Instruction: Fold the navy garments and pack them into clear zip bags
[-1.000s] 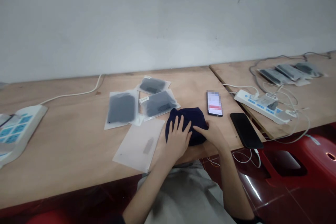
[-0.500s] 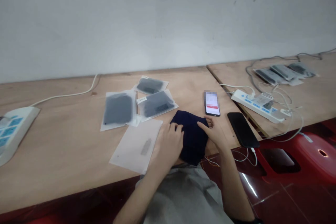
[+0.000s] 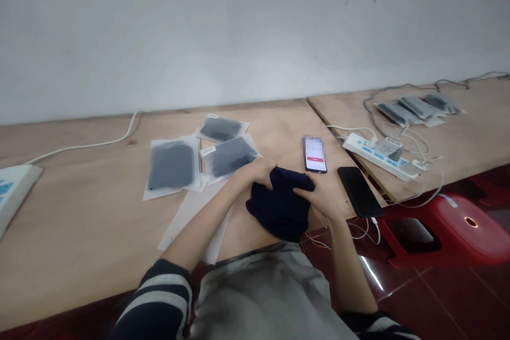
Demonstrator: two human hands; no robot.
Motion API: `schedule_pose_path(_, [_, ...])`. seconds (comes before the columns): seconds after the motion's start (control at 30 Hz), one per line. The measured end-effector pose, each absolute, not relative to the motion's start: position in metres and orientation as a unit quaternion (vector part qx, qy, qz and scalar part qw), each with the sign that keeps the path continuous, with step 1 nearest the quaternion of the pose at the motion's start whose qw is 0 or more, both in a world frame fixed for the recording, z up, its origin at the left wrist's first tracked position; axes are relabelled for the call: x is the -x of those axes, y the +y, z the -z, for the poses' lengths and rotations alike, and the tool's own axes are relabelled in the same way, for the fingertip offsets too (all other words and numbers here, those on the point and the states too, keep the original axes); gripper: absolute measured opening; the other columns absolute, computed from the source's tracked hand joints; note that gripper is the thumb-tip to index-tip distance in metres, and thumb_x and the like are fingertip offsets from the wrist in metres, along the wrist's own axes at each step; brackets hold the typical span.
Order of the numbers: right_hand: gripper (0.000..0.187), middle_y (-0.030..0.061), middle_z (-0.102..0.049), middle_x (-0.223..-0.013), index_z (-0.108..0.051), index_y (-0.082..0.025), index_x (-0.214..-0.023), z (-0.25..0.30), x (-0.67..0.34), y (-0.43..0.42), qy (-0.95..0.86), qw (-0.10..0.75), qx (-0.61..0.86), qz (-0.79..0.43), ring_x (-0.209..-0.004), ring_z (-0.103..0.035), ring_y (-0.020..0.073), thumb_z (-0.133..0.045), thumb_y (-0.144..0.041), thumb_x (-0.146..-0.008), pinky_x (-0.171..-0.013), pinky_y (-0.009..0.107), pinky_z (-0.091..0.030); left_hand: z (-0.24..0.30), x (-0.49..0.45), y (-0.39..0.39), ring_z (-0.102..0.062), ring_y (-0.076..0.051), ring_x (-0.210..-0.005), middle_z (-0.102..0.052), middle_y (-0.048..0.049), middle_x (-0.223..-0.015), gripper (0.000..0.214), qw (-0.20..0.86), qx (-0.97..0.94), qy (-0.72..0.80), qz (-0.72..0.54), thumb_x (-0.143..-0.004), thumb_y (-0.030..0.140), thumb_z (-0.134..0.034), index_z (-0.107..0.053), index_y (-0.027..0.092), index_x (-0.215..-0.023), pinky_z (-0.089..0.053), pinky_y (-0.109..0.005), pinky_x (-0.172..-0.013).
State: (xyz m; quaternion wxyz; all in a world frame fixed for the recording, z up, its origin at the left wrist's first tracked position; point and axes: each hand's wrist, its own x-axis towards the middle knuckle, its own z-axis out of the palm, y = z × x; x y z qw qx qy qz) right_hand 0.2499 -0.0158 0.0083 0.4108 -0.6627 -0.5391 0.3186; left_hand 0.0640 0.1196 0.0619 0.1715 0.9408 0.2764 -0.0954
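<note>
Centrally, a dark navy cloth [image 3: 281,207] lay bunched at the near edge of a plywood table [image 3: 99,218], its lower part drooping over that edge toward the lap. Both hands gripped it: the left hand [image 3: 257,170] curled over its top corner at about 11 o'clock, fingers closed on the fabric, and the right hand [image 3: 319,191] pinched its upper edge at 2 o'clock. The forearms came up from the bottom of the view, the left one crossing an empty clear sleeve [image 3: 191,218] that lay flat at 9 o'clock of the cloth.

Beyond the left hand, at 10 to 11 o'clock, three packets [image 3: 173,164] of dark items in clear bags lay close together. A lit phone [image 3: 314,154] sat at 1 o'clock, just beyond the right hand, and a dark phone [image 3: 359,191] lay at 3 o'clock near the table's right corner with a cable hanging from it.

A second table [image 3: 470,143] butted up at the right, carrying a power strip [image 3: 378,151], tangled cords and more packets. A bare white wall [image 3: 199,37] stood behind both tables. A red stool [image 3: 450,223] stood on the dark red floor at 4 o'clock. Bare wood stretched widest to the left, out to another power strip [image 3: 14,191] at the frame's edge.
</note>
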Motion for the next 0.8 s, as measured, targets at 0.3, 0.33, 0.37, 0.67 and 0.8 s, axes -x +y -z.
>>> schedule_pose_path(0.3, [0.041,0.0073,-0.071,-0.115,-0.064,-0.023,-0.117,-0.007,-0.245,-0.036,-0.588,0.366,0.633,-0.346,-0.108,-0.066,0.0289,-0.07,-0.028,-0.077,-0.093,0.047,-0.052,-0.062,-0.036,0.098,-0.058,-0.028,-0.102,-0.069,-0.0085,-0.094,0.009,0.079,-0.948,0.302,-0.063,-0.08,0.022,-0.06,-0.065,0.018,-0.085,-0.038,-0.041,-0.09])
schedule_pose_path(0.33, [0.038,0.0071,-0.071,-0.113,-0.064,-0.023,-0.117,-0.008,-0.242,-0.038,-0.596,0.366,0.634,-0.33,-0.106,-0.066,0.0285,-0.066,-0.026,-0.079,-0.092,0.046,-0.053,-0.06,-0.033,0.096,-0.058,-0.028,-0.102,-0.068,-0.0083,-0.094,0.009,0.063,-0.949,0.295,-0.091,-0.079,0.019,-0.059,-0.065,0.018,-0.086,-0.037,-0.041,-0.09])
schedule_pose_path(0.37, [0.036,0.0068,-0.071,-0.111,-0.064,-0.023,-0.116,-0.008,-0.238,-0.04,-0.605,0.371,0.633,-0.31,-0.104,-0.066,0.0277,-0.061,-0.022,-0.08,-0.091,0.045,-0.053,-0.057,-0.029,0.094,-0.057,-0.027,-0.1,-0.067,-0.008,-0.093,0.01,0.048,-0.95,0.287,-0.116,-0.078,0.015,-0.058,-0.064,0.018,-0.087,-0.037,-0.041,-0.09])
schedule_pose_path(0.67, [0.066,0.0074,-0.065,-0.112,-0.065,-0.026,-0.118,0.008,-0.221,-0.068,-0.707,0.393,0.575,-0.12,-0.107,-0.062,0.0249,-0.042,0.002,-0.063,-0.095,0.044,-0.052,-0.047,0.011,0.05,-0.057,-0.024,-0.1,-0.067,-0.0073,-0.092,0.028,-0.027,-0.954,0.238,-0.181,-0.09,0.006,-0.042,-0.065,0.021,-0.09,-0.038,-0.041,-0.093])
schedule_pose_path(0.8, [0.068,0.0099,-0.064,-0.12,-0.063,-0.026,-0.127,0.014,-0.217,-0.083,-0.748,0.365,0.549,-0.069,-0.113,-0.061,0.0264,-0.042,0.003,-0.069,-0.097,0.047,-0.053,-0.032,0.027,0.03,-0.06,-0.023,-0.1,-0.068,-0.0063,-0.09,0.03,-0.043,-0.948,0.268,-0.168,-0.096,0.01,-0.04,-0.066,0.023,-0.089,-0.044,-0.039,-0.09])
